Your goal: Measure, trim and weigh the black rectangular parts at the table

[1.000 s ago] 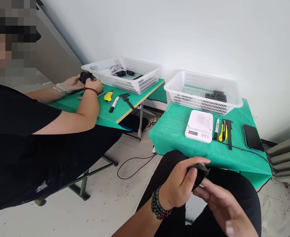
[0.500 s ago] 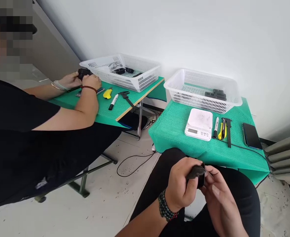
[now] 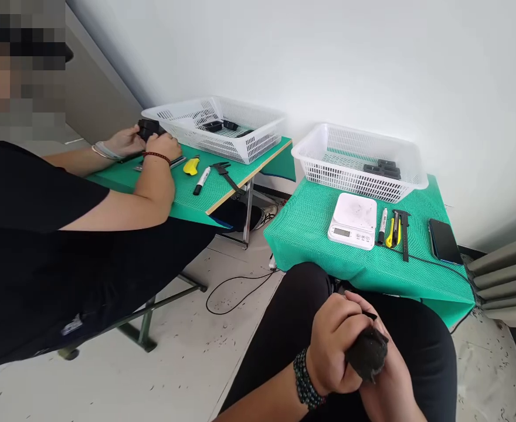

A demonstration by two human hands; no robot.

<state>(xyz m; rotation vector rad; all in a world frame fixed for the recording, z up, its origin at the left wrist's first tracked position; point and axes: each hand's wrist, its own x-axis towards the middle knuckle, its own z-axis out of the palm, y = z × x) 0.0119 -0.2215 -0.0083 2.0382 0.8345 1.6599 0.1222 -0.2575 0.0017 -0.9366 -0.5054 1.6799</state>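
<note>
Left hand (image 3: 332, 340) and right hand (image 3: 394, 378) meet above the lap (image 3: 425, 334), around a black part (image 3: 367, 354).
The left clamps it; the right, partly hidden, seems to brace it. Scale (image 3: 355, 212) and knife (image 3: 389, 239) lie within reach.

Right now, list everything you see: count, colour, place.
Tables: two, green, left and right
Baskets: two, white, one per table
Parts: several, black, in baskets
Scale: one, white, right table
Markers: two, white, one per table
Knives: two, yellow, one per table
Calipers: two, dark, one per table
Phone: one, dark, right table
Cabling: count unclear, black, floor
Co-worker: one, in black, left
Held part: one, black, above lap
Left hand, right hand: two, bare, above lap
</note>
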